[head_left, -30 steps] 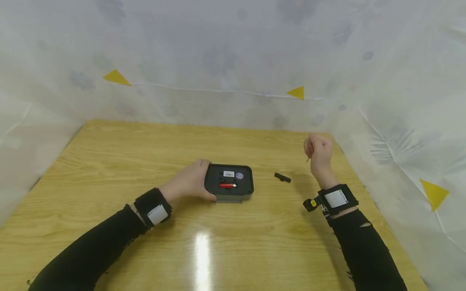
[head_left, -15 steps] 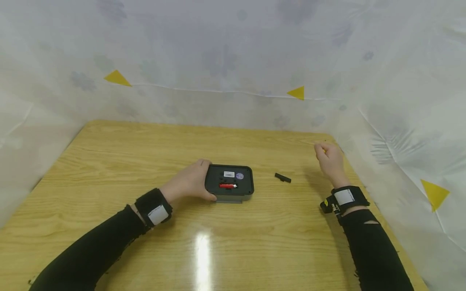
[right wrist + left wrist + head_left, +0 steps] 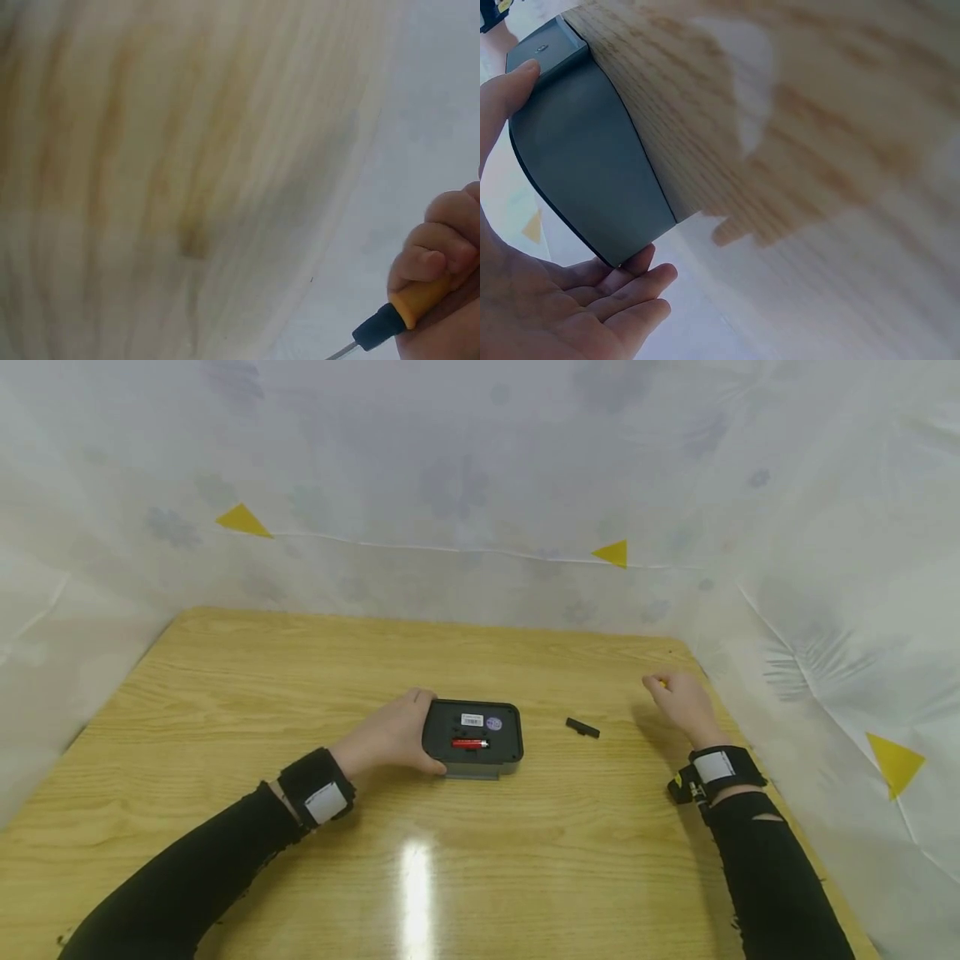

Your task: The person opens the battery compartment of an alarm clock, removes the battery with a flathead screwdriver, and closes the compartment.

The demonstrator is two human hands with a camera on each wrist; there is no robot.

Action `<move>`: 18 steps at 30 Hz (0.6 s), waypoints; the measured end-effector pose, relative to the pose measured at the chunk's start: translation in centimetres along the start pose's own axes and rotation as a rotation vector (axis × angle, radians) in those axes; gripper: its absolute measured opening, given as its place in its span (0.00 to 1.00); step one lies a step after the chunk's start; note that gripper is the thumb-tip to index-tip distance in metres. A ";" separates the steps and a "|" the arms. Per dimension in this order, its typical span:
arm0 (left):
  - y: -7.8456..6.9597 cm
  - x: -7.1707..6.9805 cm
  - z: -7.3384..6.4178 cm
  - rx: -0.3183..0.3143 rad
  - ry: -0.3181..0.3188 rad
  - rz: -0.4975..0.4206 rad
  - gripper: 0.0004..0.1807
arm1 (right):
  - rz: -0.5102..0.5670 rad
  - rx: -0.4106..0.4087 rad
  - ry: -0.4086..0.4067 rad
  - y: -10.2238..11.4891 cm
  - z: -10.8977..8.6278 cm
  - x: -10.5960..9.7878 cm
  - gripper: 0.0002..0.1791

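My left hand grips the left end of a black rectangular device, thumb on the near side and fingers at the far side. On its upward face are a white barcode label, a round purple sticker and a recess with a red battery in it. In the left wrist view the smooth grey side of the device shows between thumb and fingers. My right hand, raised over the table's right side, holds a screwdriver by its yellow and dark blue handle; its metal shaft runs out of the right wrist view.
A narrow black strip, like a battery cover, lies on the wooden table between the device and my right hand. Pale patterned sheeting with yellow triangles hangs behind the table and along its sides.
My right hand has moved right and slightly nearer with the screwdriver, its wrist turning so that the yellow handle shows. The left hand, device and black strip stay in place.
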State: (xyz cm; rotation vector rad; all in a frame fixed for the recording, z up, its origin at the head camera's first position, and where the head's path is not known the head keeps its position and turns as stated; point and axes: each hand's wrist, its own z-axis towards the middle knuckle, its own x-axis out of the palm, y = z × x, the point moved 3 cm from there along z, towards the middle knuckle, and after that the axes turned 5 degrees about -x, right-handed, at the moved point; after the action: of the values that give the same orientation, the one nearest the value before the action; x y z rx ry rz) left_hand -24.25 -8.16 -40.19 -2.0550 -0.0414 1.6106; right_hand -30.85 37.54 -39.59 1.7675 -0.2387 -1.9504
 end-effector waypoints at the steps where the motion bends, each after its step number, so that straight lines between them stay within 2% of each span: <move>1: 0.0 0.0 0.0 -0.001 0.001 -0.001 0.66 | 0.016 0.002 0.007 -0.1 0.0 0.1 0.30; 8: -0.1 -0.1 0.0 0.006 -0.006 -0.002 0.66 | 0.171 0.048 0.091 -0.5 -0.1 0.4 0.30; 11: -0.1 0.0 0.1 0.007 -0.007 -0.005 0.66 | 0.155 0.030 0.106 -0.6 0.0 0.5 0.28; 18: 0.1 0.0 0.0 0.011 -0.007 -0.005 0.66 | 0.025 -0.044 0.132 -0.3 -0.3 0.7 0.17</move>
State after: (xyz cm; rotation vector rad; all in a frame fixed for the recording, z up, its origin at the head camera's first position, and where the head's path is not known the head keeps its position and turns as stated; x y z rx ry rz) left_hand -24.31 -8.22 -40.25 -2.0397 -0.0404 1.6118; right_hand -30.70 37.52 -40.41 1.8466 -0.1707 -1.7995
